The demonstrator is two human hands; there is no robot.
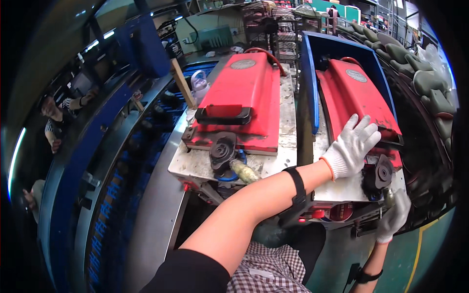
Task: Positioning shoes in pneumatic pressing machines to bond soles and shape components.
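Note:
In a white knit glove, my left hand (352, 145) lies with spread fingers on the front of the right red machine cover (359, 97), beside its black handle recess. My right hand (394, 217), gloved too, is closed round a tape-wrapped lever handle (389, 196) at that machine's front right corner. Just above it sits a dark, round-ended clamp part (383, 171). The left red machine cover (239, 90) has a black front handle (223, 115). At its front stand a similar dark clamp part (223, 150) and a pale wrapped lever handle (245, 172), apart from my hands.
A blue guard (309, 83) surrounds the right machine's back and sides. On the left run a metal ledge (154, 215) and blue machinery. Several dark green curved pieces (427, 80) are stacked at far right. Another person (53, 115) is at far left.

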